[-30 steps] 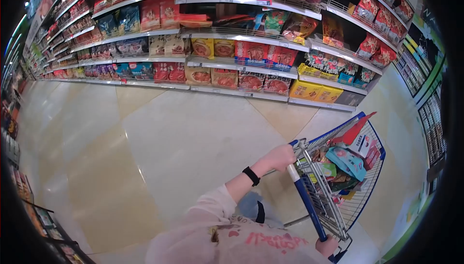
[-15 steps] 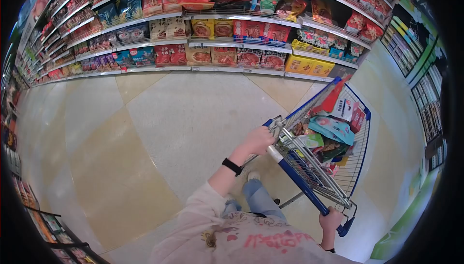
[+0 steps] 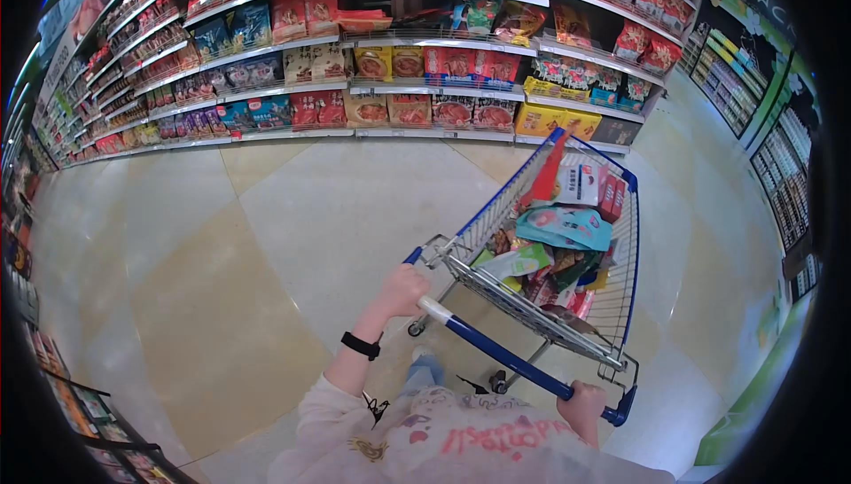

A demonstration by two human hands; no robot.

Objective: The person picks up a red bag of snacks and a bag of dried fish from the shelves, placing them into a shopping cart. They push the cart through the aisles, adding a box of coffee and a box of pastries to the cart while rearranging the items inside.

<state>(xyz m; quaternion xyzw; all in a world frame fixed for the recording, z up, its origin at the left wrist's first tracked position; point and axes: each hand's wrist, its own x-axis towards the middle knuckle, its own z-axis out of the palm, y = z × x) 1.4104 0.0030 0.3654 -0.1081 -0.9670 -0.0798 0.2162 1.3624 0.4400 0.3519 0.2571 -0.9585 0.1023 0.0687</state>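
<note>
Both hands hold the blue handle of a shopping cart [image 3: 631, 245]. My left hand [image 3: 403, 291], with a black band on its wrist, is wrapped round the handle's left end, beside a pale section. Near the right end, my right hand [image 3: 583, 404] is closed round the blue handle bar [image 3: 505, 357]. Inside the wire basket lie a light blue bag [image 3: 567, 228], a red package [image 3: 544, 174], a white bag [image 3: 581, 184], a red box [image 3: 612, 197], a green and white pack [image 3: 517, 261] and several other packets.
Long shelves [image 3: 434, 134] of bagged goods run across the far side and curve down the left. More racks [image 3: 729, 81] stand at the right, by a green wall. At the lower left is another shelf [image 3: 89, 431]. The tiled floor [image 3: 310, 218] lies between.
The cart has swung left and points more directly toward the shelves. My left hand has moved left and down with the handle; my right hand has shifted slightly left.
</note>
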